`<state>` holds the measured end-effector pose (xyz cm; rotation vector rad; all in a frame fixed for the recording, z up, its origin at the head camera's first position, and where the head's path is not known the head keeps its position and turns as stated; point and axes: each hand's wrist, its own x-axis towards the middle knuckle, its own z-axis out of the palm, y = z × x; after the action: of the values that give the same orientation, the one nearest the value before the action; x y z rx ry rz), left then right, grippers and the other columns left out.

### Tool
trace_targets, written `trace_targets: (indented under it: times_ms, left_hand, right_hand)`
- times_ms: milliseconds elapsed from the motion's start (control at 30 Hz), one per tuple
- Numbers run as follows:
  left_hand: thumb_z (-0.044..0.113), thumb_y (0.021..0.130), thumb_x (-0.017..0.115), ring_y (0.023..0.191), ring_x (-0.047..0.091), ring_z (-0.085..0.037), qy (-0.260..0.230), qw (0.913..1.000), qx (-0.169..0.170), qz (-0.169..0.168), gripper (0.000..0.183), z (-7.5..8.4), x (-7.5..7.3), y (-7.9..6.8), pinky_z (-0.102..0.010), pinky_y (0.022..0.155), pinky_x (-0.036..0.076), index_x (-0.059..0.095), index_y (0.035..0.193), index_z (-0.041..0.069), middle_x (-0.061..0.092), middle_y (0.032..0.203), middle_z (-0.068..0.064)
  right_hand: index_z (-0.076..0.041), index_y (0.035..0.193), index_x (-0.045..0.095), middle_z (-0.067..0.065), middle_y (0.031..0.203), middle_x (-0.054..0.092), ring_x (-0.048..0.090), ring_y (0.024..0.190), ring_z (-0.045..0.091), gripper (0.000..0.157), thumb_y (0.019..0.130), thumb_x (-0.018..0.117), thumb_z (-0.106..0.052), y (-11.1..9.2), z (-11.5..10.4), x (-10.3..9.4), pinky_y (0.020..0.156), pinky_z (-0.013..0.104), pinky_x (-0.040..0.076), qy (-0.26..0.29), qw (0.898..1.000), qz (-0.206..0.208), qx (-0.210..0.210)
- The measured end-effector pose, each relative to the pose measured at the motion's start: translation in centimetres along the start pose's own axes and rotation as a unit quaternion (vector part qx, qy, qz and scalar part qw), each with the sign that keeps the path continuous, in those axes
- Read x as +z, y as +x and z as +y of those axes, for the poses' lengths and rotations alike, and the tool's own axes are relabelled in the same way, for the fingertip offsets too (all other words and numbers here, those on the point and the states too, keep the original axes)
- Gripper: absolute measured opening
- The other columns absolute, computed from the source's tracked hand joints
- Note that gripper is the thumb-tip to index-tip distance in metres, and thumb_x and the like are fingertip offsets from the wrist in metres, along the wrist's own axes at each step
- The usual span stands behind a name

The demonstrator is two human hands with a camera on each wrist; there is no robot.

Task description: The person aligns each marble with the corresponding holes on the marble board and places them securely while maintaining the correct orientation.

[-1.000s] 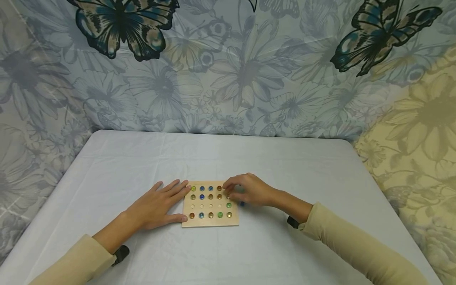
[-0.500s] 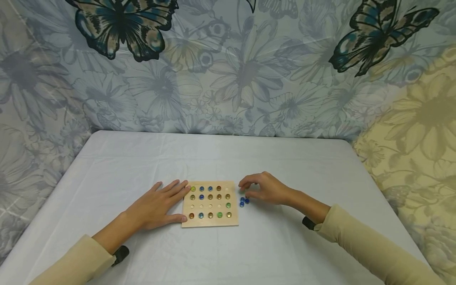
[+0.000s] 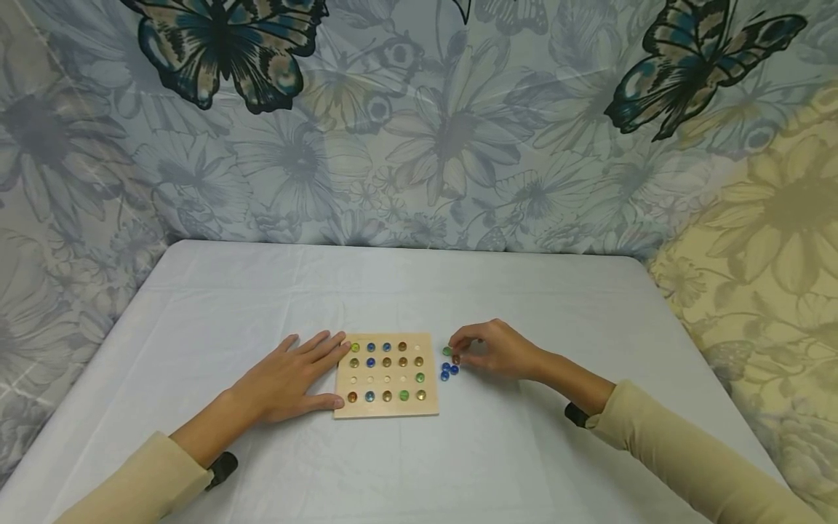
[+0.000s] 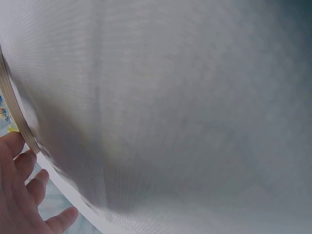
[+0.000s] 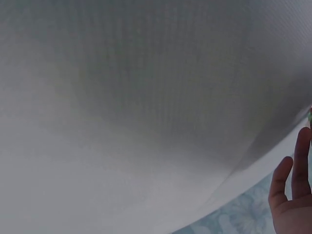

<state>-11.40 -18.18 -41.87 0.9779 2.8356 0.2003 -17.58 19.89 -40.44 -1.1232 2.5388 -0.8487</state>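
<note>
A pale wooden board point(image 3: 428, 351) with rows of round hollows lies on the white cloth, many hollows filled with coloured glass marbles. My left hand point(image 3: 294, 375) rests at its left side with fingers spread, fingertips on the upper left corner and thumb on the lower left edge. In the left wrist view, the left fingers point(image 4: 15, 142) reach the board's edge point(image 4: 17, 109). My right hand point(image 3: 499, 349) pinches at an amber marble point(image 3: 456, 360) between thumb and forefinger. Beside it lie a green marble point(image 3: 447, 351) and several blue marbles point(image 3: 445, 375).
The table point(image 3: 556, 298) is covered with a white cloth. Behind it and along the sides hangs fabric point(image 3: 419, 145) printed with flowers and butterflies. The top right hollow point(image 3: 419, 348) and most of the third row's hollows point(image 3: 371, 379) hold no marble.
My right hand has moved right, from over the board's upper right corner to the loose marbles. A green and an amber marble now show beside the blue ones. The left hand has stayed still.
</note>
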Motion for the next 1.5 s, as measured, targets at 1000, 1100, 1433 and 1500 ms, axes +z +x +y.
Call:
trace_targets:
  times_ms: [1000, 1100, 1433, 1500]
  left_hand:
    - [0.073, 0.092, 0.043, 0.147, 0.029, -0.031, 0.01, 0.9999, 0.003, 0.003, 0.087, -0.1, -0.1, 0.1, -0.064, 0.111, 0.027, 0.033, 0.157, 0.015, 0.031, 0.161, -0.006]
    - [0.073, 0.093, 0.043, 0.147, 0.029, -0.031, 0.01, 0.9999, 0.004, 0.002, 0.087, -0.1, -0.1, 0.0, -0.065, 0.11, 0.027, 0.033, 0.157, 0.015, 0.03, 0.161, -0.006]
    - [0.072, 0.093, 0.045, 0.147, 0.028, -0.031, 0.005, 1.0, 0.005, 0.0, 0.086, 0.0, -0.2, 0.1, -0.065, 0.111, 0.027, 0.033, 0.157, 0.015, 0.031, 0.161, -0.007]
    - [0.072, 0.093, 0.044, 0.147, 0.029, -0.031, 0.005, 1.0, 0.004, 0.0, 0.086, 0.0, -0.2, 0.1, -0.065, 0.111, 0.027, 0.033, 0.157, 0.015, 0.031, 0.161, -0.007]
  right_hand:
    - [-0.005, 0.113, 0.071, -0.005, 0.099, 0.074, 0.068, 0.093, 0.01, 0.027, 0.087, 0.077, -0.005, 1.8, -0.6, -0.4, 0.088, 0.04, 0.054, -0.013, 1.0, 0.017, -0.017]
    - [-0.005, 0.114, 0.071, -0.004, 0.1, 0.074, 0.068, 0.094, 0.01, 0.027, 0.087, 0.077, -0.006, 2.4, -0.9, -0.1, 0.089, 0.04, 0.054, -0.018, 1.0, 0.015, -0.019]
    - [-0.008, 0.115, 0.071, -0.005, 0.101, 0.073, 0.067, 0.095, 0.009, 0.028, 0.087, 0.077, -0.008, 4.2, -1.9, 0.7, 0.09, 0.036, 0.054, -0.021, 1.0, 0.008, -0.006]
    - [-0.008, 0.115, 0.071, -0.006, 0.101, 0.073, 0.067, 0.095, 0.008, 0.028, 0.088, 0.077, -0.008, 4.4, -2.0, 0.8, 0.09, 0.036, 0.054, -0.021, 1.0, 0.007, -0.005]
